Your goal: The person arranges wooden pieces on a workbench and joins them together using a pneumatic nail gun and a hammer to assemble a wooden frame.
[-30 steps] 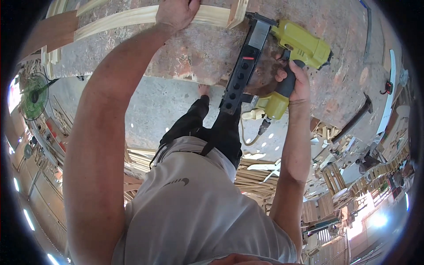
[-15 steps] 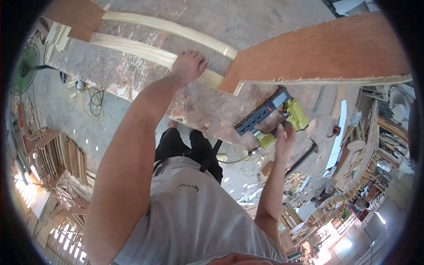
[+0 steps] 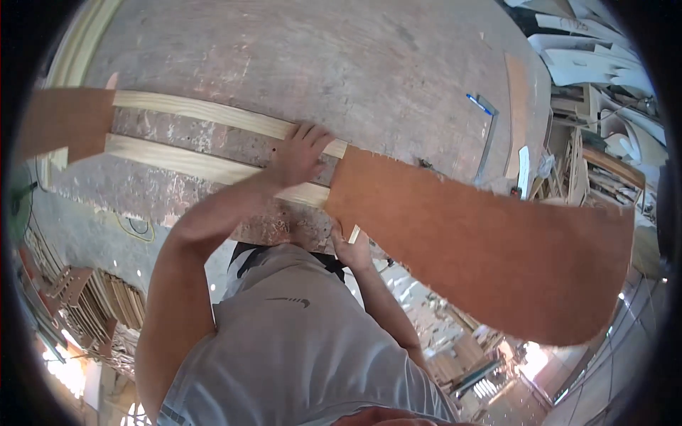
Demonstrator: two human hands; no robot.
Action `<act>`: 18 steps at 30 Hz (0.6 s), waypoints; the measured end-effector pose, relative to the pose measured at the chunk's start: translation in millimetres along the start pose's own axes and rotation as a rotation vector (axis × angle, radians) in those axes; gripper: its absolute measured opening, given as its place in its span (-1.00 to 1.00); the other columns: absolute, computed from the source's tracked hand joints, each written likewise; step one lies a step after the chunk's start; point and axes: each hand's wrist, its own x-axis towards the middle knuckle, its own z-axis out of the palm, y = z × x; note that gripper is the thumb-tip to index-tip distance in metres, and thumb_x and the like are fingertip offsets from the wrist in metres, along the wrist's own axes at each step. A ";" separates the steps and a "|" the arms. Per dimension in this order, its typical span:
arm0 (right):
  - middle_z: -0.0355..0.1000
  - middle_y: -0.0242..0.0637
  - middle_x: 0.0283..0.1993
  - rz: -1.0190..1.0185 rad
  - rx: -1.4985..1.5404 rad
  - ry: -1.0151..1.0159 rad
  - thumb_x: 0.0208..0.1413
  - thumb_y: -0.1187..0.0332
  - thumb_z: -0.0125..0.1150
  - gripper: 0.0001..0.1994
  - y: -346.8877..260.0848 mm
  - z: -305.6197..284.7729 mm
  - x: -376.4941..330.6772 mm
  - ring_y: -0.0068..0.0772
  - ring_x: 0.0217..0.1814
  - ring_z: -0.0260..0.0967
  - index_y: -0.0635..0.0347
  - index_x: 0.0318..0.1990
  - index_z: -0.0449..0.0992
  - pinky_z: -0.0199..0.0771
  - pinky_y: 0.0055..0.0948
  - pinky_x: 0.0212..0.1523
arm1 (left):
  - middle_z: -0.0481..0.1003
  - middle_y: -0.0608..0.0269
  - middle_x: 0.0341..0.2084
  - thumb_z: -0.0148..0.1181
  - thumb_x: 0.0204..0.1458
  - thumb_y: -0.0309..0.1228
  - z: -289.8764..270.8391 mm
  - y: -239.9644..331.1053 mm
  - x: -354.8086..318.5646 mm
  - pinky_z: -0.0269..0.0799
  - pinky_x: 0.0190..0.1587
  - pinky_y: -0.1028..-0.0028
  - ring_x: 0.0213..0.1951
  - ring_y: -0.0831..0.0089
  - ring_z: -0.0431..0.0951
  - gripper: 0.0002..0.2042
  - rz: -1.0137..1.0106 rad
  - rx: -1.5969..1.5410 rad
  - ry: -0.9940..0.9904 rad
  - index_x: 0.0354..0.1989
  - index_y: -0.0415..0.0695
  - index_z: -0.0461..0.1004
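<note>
While two pale wooden strips are lying side by side across a worn, stained workbench in the upper left of the frame, a person in a grey shirt is leaning over them. The left hand is pressing down with fingers spread flat, released rather than clenched, on the upper strip and reaching toward the lower strip near the centre of the frame. Just below, at the bench edge, the right hand is pinching a small pale wood piece between its fingers, right beside the edge of a large reddish-brown panel that is covering the strips' right ends and stretching toward the lower right. A second reddish-brown panel is overlapping the strips' left ends at the far left. Toward the upper right, a metal square with a blue handle is resting on the bench. Shelving at the right edge is holding stacked pale boards, too small to count.
</note>
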 end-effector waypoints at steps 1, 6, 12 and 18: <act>0.42 -0.06 -0.27 0.068 0.024 -0.008 0.00 0.39 0.03 -0.80 -5.3 1.8 -1.3 0.00 -0.20 0.37 0.26 -0.22 0.44 0.35 -0.19 -0.16 | 0.34 0.26 -0.11 0.29 -0.32 -0.23 6.9 -15.0 14.4 0.12 0.06 0.23 0.01 0.27 0.27 -0.48 0.106 0.056 -0.063 -0.08 -0.05 0.35; 0.42 -0.03 -0.29 0.200 -0.092 -0.140 0.04 0.35 -0.01 -0.77 -16.3 1.9 -11.6 0.00 -0.18 0.36 0.27 -0.19 0.43 0.34 -0.20 -0.17 | 0.36 0.30 -0.16 0.33 -0.38 -0.24 14.5 -41.6 50.7 0.13 0.03 0.30 -0.02 0.32 0.28 -0.45 0.273 -0.110 -0.412 -0.08 -0.02 0.39; 0.42 -0.03 -0.29 0.365 -0.033 -0.147 0.05 0.34 -0.01 -0.77 13.3 14.4 -27.7 0.00 -0.19 0.36 0.27 -0.20 0.43 0.34 -0.20 -0.17 | 0.36 0.35 -0.22 0.34 -0.38 -0.27 21.6 -39.0 58.5 0.13 0.00 0.34 -0.03 0.38 0.26 -0.48 0.268 -0.160 -0.406 -0.11 0.02 0.42; 0.41 -0.03 -0.29 0.387 0.045 -0.136 0.05 0.33 -0.02 -0.77 27.2 31.1 -42.4 0.00 -0.19 0.36 0.27 -0.20 0.43 0.34 -0.20 -0.17 | 0.37 0.38 -0.24 0.35 -0.40 -0.24 22.5 -39.3 57.2 0.16 -0.03 0.35 -0.08 0.37 0.28 -0.47 0.253 -0.148 -0.426 -0.11 0.01 0.43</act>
